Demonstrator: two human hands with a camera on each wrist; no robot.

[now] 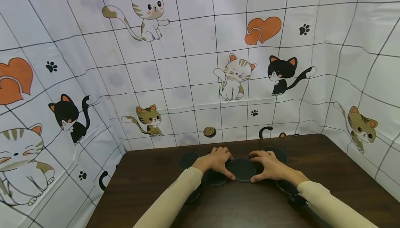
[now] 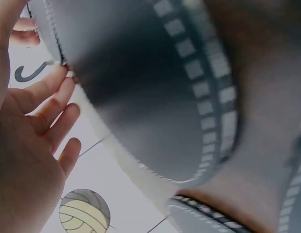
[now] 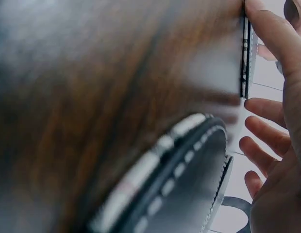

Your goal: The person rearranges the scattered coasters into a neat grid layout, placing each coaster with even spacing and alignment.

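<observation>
A round black coaster (image 1: 242, 169) with white stitching along its rim lies between my two hands near the table's middle. My left hand (image 1: 217, 159) holds its left edge, thumb at the near side and fingers at the far side. On the opposite edge, my right hand (image 1: 269, 166) grips it the same way. The right wrist view shows that coaster (image 3: 245, 58) nearly edge-on, between thumb and forefinger. Another coaster (image 1: 215, 179) lies partly under my left hand. A large stitched coaster (image 2: 141, 97) fills the left wrist view beside the fingertips.
More round coasters lie around: one back left (image 1: 188, 160), one front left (image 1: 194, 195) partly behind my sleeve, one back right (image 1: 277, 154), one under my right forearm (image 1: 286, 187). A small black object (image 1: 297, 200) sits beside that sleeve. Cat-print sheeting (image 1: 193, 65) surrounds the dark wooden table (image 1: 143, 172).
</observation>
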